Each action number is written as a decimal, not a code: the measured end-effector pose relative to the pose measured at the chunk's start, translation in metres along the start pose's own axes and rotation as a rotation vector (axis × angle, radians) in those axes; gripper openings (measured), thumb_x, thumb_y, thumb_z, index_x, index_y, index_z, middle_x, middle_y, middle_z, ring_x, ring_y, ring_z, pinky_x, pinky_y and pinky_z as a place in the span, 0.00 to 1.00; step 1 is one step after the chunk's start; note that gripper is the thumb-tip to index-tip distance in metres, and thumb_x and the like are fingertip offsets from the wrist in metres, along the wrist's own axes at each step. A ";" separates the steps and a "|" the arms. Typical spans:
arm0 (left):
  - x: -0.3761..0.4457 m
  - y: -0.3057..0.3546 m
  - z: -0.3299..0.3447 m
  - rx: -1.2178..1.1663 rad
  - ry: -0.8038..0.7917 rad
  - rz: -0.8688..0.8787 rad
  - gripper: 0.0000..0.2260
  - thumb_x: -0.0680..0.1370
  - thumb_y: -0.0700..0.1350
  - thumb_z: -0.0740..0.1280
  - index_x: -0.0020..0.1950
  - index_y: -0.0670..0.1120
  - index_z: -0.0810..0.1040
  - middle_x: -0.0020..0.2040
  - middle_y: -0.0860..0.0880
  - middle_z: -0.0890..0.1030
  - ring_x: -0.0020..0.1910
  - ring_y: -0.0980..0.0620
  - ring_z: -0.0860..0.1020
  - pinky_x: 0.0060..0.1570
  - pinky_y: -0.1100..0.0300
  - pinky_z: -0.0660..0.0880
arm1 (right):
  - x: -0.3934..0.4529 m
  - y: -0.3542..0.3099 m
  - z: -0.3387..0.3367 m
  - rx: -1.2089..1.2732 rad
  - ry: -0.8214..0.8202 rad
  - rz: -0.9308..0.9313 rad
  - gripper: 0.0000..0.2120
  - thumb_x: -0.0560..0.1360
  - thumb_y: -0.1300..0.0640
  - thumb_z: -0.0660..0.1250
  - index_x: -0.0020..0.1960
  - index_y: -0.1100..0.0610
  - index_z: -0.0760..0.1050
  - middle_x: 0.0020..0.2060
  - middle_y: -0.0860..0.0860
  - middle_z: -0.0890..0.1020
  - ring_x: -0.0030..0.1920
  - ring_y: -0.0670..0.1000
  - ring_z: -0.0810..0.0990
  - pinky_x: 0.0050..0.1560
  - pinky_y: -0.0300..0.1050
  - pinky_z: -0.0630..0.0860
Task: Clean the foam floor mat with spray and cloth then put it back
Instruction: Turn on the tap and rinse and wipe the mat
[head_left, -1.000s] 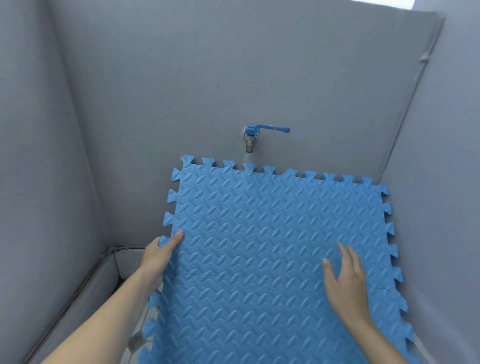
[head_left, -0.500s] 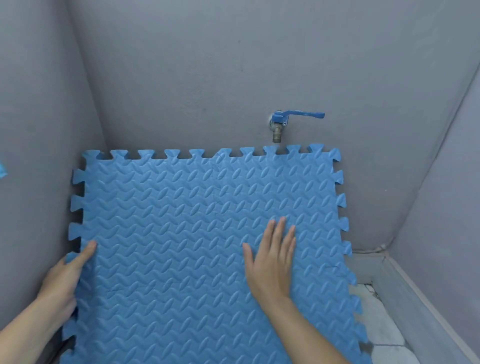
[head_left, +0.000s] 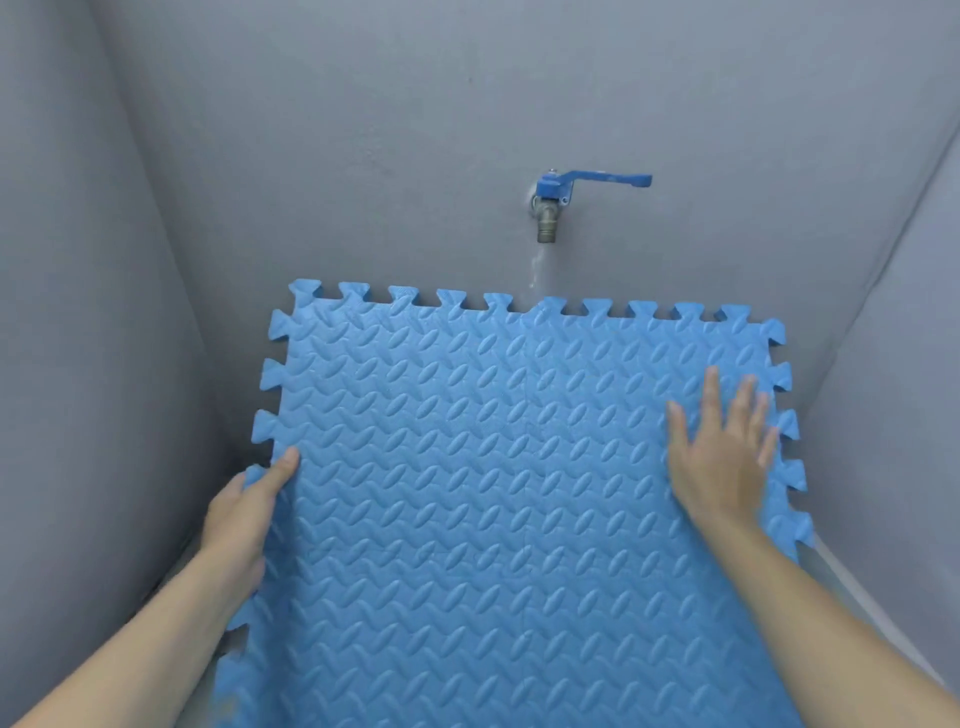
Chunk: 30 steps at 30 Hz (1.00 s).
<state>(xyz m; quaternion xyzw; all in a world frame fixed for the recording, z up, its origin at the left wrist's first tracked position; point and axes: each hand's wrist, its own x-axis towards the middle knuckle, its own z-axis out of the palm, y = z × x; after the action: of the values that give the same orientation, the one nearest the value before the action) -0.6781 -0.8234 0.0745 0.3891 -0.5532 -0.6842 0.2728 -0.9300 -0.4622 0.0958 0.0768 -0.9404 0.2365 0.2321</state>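
Foam mat: blue, with puzzle-tooth edges, it stands tilted in the grey corner, its top edge close under the tap and its lower part out of the picture.
Left wall: plain grey; the mat's left teeth are near it, but I cannot tell if they touch.
Left hand: it grips the left edge of the mat, the thumb lies on the front face and the other fingers are hidden behind the foam. The forearm comes up from the lower left corner.
Tap: blue lever turned to the right, brass spout pointing down; a thin trickle of water seems to fall toward the mat's top edge.
Right hand: open and flat, fingers spread, the palm presses on the patterned face near the right edge; it grasps nothing. It is a little blurred.
Step in hand, as I judge: rinsing or rubbing the mat face.
How to do it well: hold the left edge firmly so the soft foam does not fold, and pass the flat palm over every groove.
Spray and cloth: not in view.
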 end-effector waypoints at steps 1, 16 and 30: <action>-0.010 -0.015 0.012 0.022 0.027 -0.032 0.23 0.70 0.58 0.73 0.59 0.47 0.77 0.59 0.51 0.79 0.57 0.49 0.77 0.58 0.54 0.70 | -0.033 0.026 0.010 -0.035 -0.018 0.028 0.41 0.76 0.30 0.34 0.80 0.53 0.50 0.79 0.60 0.53 0.79 0.62 0.49 0.75 0.67 0.51; 0.003 0.030 0.009 0.017 -0.007 0.127 0.29 0.65 0.64 0.74 0.61 0.51 0.78 0.56 0.54 0.83 0.55 0.52 0.80 0.60 0.50 0.74 | -0.109 -0.184 0.079 -0.036 0.019 -1.243 0.28 0.79 0.36 0.55 0.76 0.45 0.64 0.77 0.51 0.65 0.77 0.54 0.62 0.74 0.68 0.54; 0.006 0.036 0.006 0.118 0.119 0.187 0.31 0.73 0.61 0.68 0.71 0.47 0.67 0.62 0.57 0.71 0.57 0.57 0.72 0.58 0.60 0.68 | -0.177 -0.106 0.082 -0.137 -0.187 -1.545 0.27 0.79 0.40 0.59 0.76 0.48 0.65 0.76 0.53 0.66 0.76 0.55 0.64 0.76 0.63 0.54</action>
<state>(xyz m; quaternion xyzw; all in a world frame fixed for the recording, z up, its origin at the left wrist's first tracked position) -0.6891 -0.8337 0.1088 0.3908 -0.6093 -0.5978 0.3445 -0.7800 -0.5878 -0.0083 0.7148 -0.6485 -0.0583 0.2550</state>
